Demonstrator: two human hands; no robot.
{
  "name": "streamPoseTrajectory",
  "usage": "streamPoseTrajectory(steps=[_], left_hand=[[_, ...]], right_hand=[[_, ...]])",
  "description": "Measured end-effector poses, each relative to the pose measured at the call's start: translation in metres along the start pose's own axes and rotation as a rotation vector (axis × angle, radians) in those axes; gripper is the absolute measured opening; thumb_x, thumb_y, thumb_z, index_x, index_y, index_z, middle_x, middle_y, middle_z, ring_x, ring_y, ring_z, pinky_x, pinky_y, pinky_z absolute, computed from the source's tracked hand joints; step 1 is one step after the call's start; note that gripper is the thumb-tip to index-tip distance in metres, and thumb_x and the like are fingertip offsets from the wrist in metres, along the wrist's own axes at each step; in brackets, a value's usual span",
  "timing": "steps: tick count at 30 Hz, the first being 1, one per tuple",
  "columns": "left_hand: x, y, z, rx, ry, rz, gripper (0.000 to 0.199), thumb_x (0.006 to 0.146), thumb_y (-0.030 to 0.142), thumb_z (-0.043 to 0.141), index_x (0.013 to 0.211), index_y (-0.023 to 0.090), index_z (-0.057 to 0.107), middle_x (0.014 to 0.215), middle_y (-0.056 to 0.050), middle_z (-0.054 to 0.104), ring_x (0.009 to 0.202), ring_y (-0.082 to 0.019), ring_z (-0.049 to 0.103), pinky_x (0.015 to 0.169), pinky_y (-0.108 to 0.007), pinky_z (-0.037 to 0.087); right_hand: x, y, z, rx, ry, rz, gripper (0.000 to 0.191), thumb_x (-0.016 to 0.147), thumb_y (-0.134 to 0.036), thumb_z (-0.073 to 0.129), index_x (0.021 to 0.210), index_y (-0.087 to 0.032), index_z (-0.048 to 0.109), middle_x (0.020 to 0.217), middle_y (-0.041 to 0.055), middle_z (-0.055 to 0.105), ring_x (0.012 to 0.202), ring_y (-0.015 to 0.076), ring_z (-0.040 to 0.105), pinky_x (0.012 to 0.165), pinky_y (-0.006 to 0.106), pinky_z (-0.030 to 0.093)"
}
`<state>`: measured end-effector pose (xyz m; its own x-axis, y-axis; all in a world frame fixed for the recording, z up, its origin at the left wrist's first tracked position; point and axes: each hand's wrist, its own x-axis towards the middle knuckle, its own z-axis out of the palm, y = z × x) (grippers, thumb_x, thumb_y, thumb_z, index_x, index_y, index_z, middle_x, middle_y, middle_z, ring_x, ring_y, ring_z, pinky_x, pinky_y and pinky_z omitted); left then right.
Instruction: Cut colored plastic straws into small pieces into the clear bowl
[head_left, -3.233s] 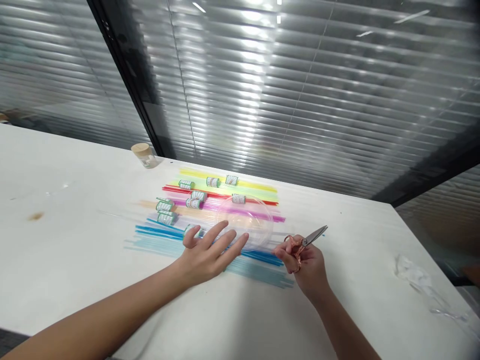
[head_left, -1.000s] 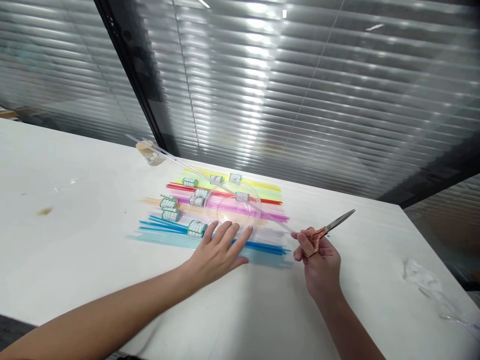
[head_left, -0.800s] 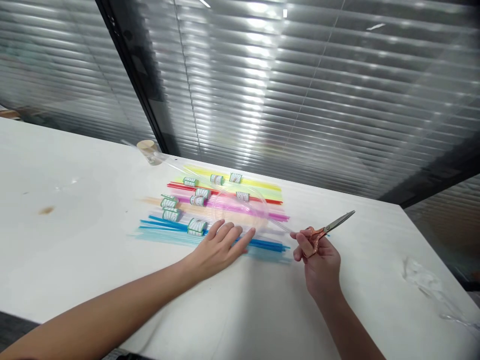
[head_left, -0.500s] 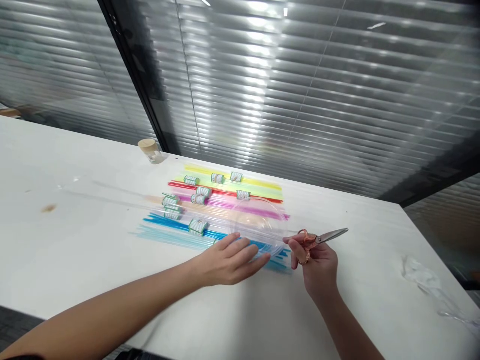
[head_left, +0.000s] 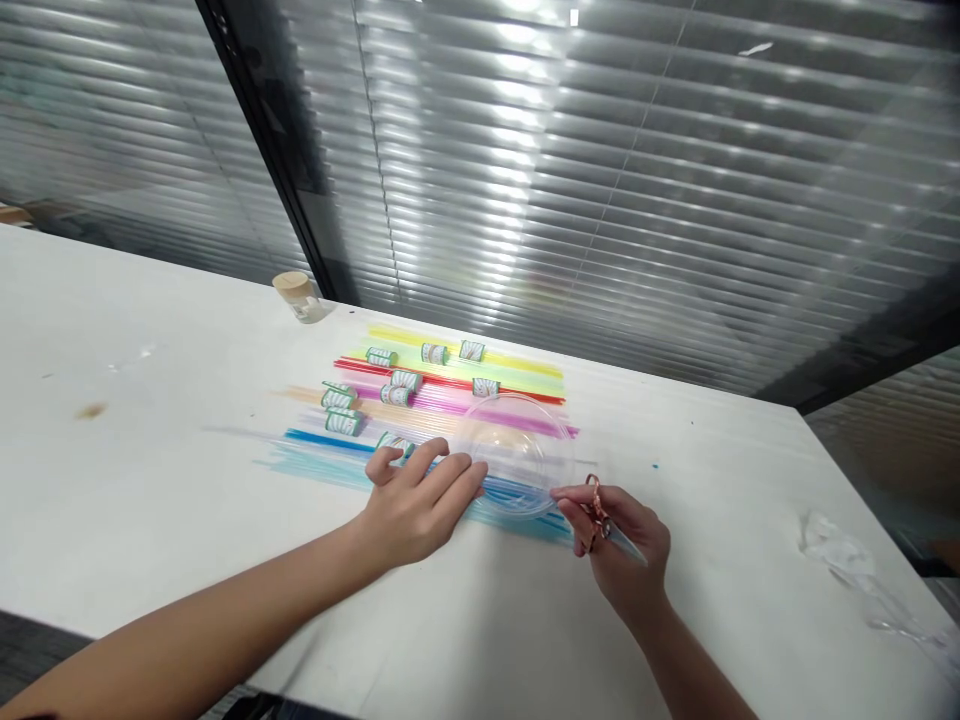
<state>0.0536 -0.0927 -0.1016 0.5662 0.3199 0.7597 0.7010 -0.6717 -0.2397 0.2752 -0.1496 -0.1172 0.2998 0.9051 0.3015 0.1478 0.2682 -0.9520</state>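
My left hand lies over a bundle of blue straw-like sticks, fingers bent and apart. Its fingertips reach the left rim of a clear round plastic bowl. In my right hand is a pair of scissors with copper-coloured handles, the blades turned back against the palm. The thumb and forefinger of that hand meet at the bowl's lower right rim; whether they pinch anything small there is unclear. Light blue sticks lie nearest to me, partly under my left hand.
Behind the bowl run yellow, red and pink sticks, many with paper bands. A lidded jar stands by the blinds. Crumpled clear plastic lies at right, a blue bit nearer the middle.
My left hand has shifted left, off the bowl's near side. The scissors have swung from pointing right to lying back in my right palm. A blue bit now shows on the table.
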Motion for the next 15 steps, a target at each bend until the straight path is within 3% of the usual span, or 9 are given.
streamPoseTrajectory(steps=[6,13,15], left_hand=[[0.003,0.004,-0.004,-0.014,0.017,-0.034,0.017,0.096,0.017,0.047,0.088,0.018,0.062,0.072,0.002,0.069,0.075,-0.018,0.059,0.071,-0.036,0.019],[0.005,-0.003,-0.008,-0.072,0.008,-0.018,0.012,0.092,0.014,0.051,0.093,0.015,0.063,0.073,-0.001,0.067,0.064,-0.014,0.055,0.069,-0.034,0.028],[0.004,-0.009,-0.007,-0.080,0.007,-0.024,0.012,0.092,0.014,0.051,0.095,0.014,0.063,0.074,-0.003,0.067,0.062,-0.015,0.053,0.066,-0.033,0.030]], right_hand=[[-0.004,-0.002,0.002,-0.018,0.019,0.000,0.003,0.078,-0.026,0.077,0.076,-0.024,0.077,0.073,0.0033,0.077,0.035,0.0097,0.050,0.040,0.027,0.046],[-0.008,-0.009,0.001,0.090,0.096,0.069,0.018,0.082,-0.039,0.074,0.077,-0.022,0.073,0.066,0.0031,0.075,0.034,0.0105,0.052,0.055,0.035,0.054],[-0.008,-0.009,-0.003,0.170,0.074,0.118,0.024,0.083,-0.044,0.073,0.076,-0.021,0.070,0.067,0.0037,0.075,0.033,0.0101,0.051,0.051,0.033,0.051]])
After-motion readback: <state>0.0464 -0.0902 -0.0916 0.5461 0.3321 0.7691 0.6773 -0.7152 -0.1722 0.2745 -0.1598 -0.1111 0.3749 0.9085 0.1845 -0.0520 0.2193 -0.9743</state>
